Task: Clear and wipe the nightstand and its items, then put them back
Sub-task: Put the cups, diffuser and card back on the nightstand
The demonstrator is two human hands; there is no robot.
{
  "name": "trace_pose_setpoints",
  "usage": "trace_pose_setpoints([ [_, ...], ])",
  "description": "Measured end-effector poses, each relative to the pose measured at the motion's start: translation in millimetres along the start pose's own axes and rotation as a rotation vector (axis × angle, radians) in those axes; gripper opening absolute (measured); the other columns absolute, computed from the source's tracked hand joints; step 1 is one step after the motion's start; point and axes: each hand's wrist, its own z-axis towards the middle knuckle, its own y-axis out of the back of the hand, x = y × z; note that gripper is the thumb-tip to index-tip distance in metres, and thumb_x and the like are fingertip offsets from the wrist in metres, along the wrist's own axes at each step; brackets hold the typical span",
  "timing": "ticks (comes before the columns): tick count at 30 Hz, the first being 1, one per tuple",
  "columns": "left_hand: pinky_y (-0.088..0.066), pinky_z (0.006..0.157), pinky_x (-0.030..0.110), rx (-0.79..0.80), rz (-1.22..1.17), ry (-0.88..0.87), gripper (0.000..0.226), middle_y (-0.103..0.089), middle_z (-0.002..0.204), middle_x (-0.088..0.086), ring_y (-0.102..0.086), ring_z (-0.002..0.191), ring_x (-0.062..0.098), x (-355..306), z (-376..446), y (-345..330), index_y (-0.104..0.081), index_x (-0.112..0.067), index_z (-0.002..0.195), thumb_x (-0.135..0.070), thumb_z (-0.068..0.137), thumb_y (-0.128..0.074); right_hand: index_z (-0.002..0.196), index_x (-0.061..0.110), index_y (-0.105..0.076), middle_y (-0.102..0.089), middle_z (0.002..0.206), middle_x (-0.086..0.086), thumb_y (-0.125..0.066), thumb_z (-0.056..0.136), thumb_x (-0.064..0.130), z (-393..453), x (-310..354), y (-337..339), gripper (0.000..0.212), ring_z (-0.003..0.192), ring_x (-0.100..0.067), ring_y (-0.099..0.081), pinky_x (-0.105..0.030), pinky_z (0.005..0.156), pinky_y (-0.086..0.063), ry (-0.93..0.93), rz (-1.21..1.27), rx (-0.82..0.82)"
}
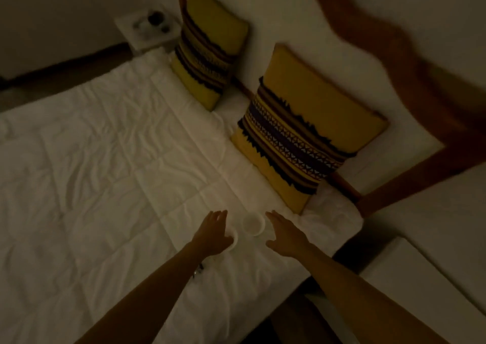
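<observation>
On white quilted bedcover [118, 159], six o'clock: two small white round cups [253, 223], likely light, rigid, breakable. Left hand [214, 234] covers one, right hand [286, 234] beside the other; fingers spread. Grasp the sides.

Lighting: dim, warm yellowish cast; brightest on the white quilted bed cover [126, 159], fading into dark corners. Sharpness: soft throughout; far white nightstand [147, 31] and wavy reddish-brown wooden headboard [410, 62] smeared. Distortion: wide-angle bending at edges.
</observation>
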Motion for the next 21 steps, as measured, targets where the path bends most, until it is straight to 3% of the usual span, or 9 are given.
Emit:
trace_pose_setpoints([
  [5, -0.014, 0.121, 0.049, 0.053, -0.049, 0.171, 0.109, -0.008, 0.162, 0.02, -0.004, 0.15, 0.039, 17.4, 36.7, -64.5, 0.003, -0.011, 0.157, -0.042, 0.084, -0.072, 0.158, 0.033, 0.006, 0.008, 0.167, 0.008, -0.069, 0.091, 0.037, 64.3, -26.4, -26.5, 0.1, 0.152, -0.022, -0.01, -0.045, 0.116, -0.034, 0.079, -0.013, 0.031],
  [10, -0.014, 0.121, 0.046, 0.035, -0.095, 0.198, 0.118, -0.01, 0.162, 0.018, -0.006, 0.15, 0.036, 28.4, 72.0, -108.3, 0.004, -0.007, 0.156, -0.042, 0.079, -0.078, 0.157, 0.039, 0.004, 0.01, 0.167, 0.011, -0.076, 0.083, 0.035, 118.5, -43.2, -52.5, 0.11, 0.153, -0.024, -0.008, -0.047, 0.109, -0.042, 0.24, -0.052, -0.03],
  [15, -0.036, 0.111, 0.054, 0.031, -0.092, 0.278, 0.111, -0.006, 0.16, 0.016, -0.017, 0.144, 0.042, 31.5, 89.9, -130.3, -0.008, -0.023, 0.156, -0.051, 0.075, -0.078, 0.158, 0.034, -0.007, 0.001, 0.167, 0.007, -0.074, 0.083, 0.027, 153.6, -56.4, -71.6, 0.101, 0.154, -0.018, 0.006, -0.041, 0.125, -0.012, 0.451, -0.349, -0.058],
  [17, -0.042, 0.106, 0.056, -0.012, -0.137, 0.344, 0.096, -0.011, 0.157, 0.018, -0.029, 0.138, 0.044, 29.5, 95.0, -135.8, -0.02, -0.028, 0.15, -0.053, 0.076, -0.076, 0.156, 0.029, -0.017, -0.017, 0.162, -0.002, -0.078, 0.079, 0.022, 162.2, -54.4, -74.1, 0.098, 0.153, -0.024, -0.009, -0.038, 0.124, -0.015, 0.478, -0.364, -0.054],
  [18, -0.044, 0.102, 0.056, -0.038, -0.151, 0.37, 0.087, -0.017, 0.153, 0.018, -0.036, 0.133, 0.044, 27.6, 96.3, -136.8, -0.026, -0.03, 0.145, -0.053, 0.077, -0.075, 0.153, 0.029, -0.021, -0.025, 0.156, -0.004, -0.081, 0.076, 0.022, 163.6, -52.2, -74.1, 0.098, 0.147, -0.028, -0.023, -0.038, 0.119, -0.026, 0.472, -0.363, -0.05],
  [19, -0.047, 0.099, 0.055, -0.061, -0.151, 0.385, 0.079, -0.026, 0.147, 0.018, -0.043, 0.126, 0.043, 25.4, 97.5, -137.5, -0.03, -0.032, 0.139, -0.052, 0.077, -0.075, 0.151, 0.031, -0.023, -0.029, 0.148, -0.005, -0.084, 0.072, 0.023, 163.3, -50.7, -73.6, 0.099, 0.136, -0.03, -0.036, -0.037, 0.109, -0.038, 0.449, -0.358, -0.05],
  [21, -0.049, 0.091, 0.051, -0.082, -0.128, 0.379, 0.071, -0.04, 0.129, 0.013, -0.051, 0.113, 0.039, 22.3, 98.0, -135.0, -0.035, -0.032, 0.128, -0.048, 0.074, -0.077, 0.147, 0.037, -0.025, -0.032, 0.138, -0.006, -0.085, 0.068, 0.03, 157.9, -51.0, -70.6, 0.1, 0.117, -0.029, -0.047, -0.037, 0.091, -0.048, 0.393, -0.318, -0.06],
])
